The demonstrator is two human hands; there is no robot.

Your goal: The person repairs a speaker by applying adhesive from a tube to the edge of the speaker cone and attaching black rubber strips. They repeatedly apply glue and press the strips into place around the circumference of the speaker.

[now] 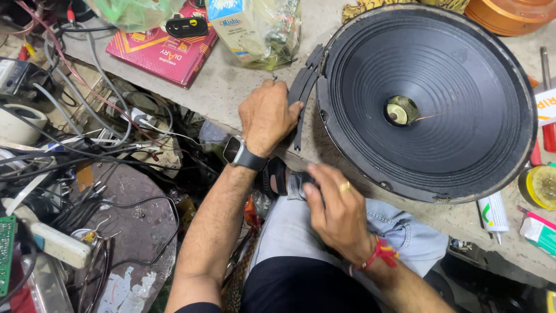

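Head view | left hand (267, 117) knuckles up, fingers pinching black strips (302, 93) beside speaker (425, 101) | right hand (336, 211) fingers curled, grip unclear

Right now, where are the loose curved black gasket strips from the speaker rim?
In the head view, the black gasket strips lie on the grey workbench, under the left hand, against the left edge of the big black speaker cone.

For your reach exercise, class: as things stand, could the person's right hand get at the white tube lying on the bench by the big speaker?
Probably yes. The right hand sits at the speaker's near rim, and the white tube lies on the bench just to its right, with nothing between them.
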